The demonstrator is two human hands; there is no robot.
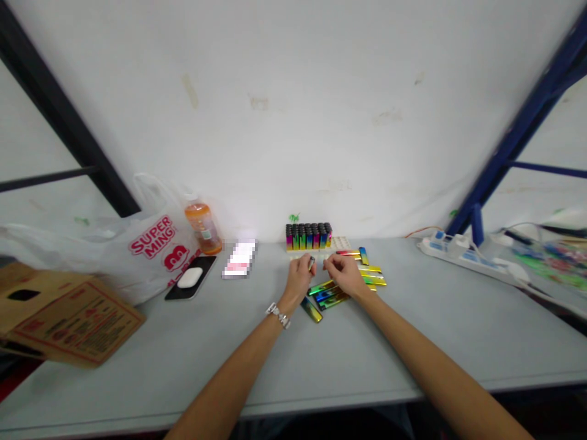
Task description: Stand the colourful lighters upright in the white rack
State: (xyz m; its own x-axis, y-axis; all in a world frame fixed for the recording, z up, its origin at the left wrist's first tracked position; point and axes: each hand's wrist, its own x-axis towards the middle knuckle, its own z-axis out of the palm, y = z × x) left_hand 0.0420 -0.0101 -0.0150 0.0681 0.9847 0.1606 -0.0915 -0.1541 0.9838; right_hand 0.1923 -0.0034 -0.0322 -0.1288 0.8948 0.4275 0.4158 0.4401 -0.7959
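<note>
My left hand (299, 278), with a silver bracelet at the wrist, is closed around a lighter (312, 263); only its small dark, shiny end shows past the fingers. Just to the right, my right hand (345, 272) makes a pinch, and whatever sits between those fingertips is too small to make out. Shiny lighter bodies (334, 299) in yellow, green and blue lie loose under and around the right hand. One more yellow-blue piece (312, 310) rests below the left hand. Behind both hands, rows of black-topped, rainbow-coloured lighters (309, 237) stand upright in a pale holder (342, 243).
To the left are a phone (239, 259), a black device with a white case (190, 278), an orange drink bottle (204, 226), a plastic bag (114, 256) and a cardboard box (77, 321). A white power strip (472, 260) with cords lies right. A wall closes the table's back.
</note>
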